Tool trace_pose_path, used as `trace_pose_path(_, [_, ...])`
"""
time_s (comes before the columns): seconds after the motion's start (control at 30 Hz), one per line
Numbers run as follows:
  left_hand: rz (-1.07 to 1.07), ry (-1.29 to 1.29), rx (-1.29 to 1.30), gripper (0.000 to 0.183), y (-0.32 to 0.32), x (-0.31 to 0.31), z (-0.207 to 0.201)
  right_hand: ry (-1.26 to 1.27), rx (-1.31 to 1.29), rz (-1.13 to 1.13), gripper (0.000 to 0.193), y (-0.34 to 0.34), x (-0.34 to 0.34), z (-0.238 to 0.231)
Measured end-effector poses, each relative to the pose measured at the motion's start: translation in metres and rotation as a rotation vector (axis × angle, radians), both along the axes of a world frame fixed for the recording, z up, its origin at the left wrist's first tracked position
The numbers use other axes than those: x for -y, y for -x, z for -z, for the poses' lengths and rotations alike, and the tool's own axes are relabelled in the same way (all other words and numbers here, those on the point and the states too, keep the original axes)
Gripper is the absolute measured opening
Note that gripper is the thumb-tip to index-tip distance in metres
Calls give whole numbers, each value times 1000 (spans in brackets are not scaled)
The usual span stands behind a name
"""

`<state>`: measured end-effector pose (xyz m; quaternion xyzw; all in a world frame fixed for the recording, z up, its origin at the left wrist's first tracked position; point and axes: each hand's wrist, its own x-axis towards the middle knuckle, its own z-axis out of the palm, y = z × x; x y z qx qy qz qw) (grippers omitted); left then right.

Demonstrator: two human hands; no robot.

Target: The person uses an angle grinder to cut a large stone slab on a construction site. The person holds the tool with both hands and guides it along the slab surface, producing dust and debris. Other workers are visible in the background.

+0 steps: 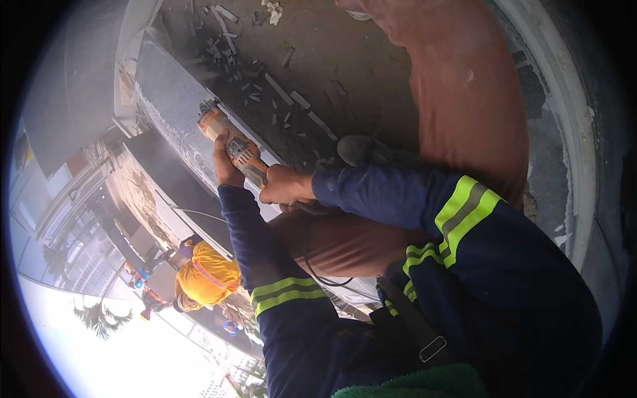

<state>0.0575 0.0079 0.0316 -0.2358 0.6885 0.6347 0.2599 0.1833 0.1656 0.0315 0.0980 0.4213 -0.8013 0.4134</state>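
A second person in a yellow shirt [207, 277] is low on the left. The grey stone slab [174, 109] lies left of centre. The orange angle grinder [233, 146] rests on the slab's right edge. The left hand [225, 167] grasps its body; the right hand [285, 187] is clenched on its rear handle. Stone offcuts [292, 99] litter the floor beyond.

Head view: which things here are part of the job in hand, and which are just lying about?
In use: orange grinder, held by left hand and right hand; grey stone slab; black cord.
Lying about: stone offcuts on the floor.
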Motion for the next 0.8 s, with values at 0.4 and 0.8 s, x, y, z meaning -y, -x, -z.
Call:
trace_pose_path(0.4, [23, -8, -18, 42, -4, 2, 3, -1, 13, -6, 25, -5, -6, -5])
trace_pose_path(0.8, [14, 53, -17, 46, 12, 2, 4, 31, 32, -37, 26, 15, -16, -12])
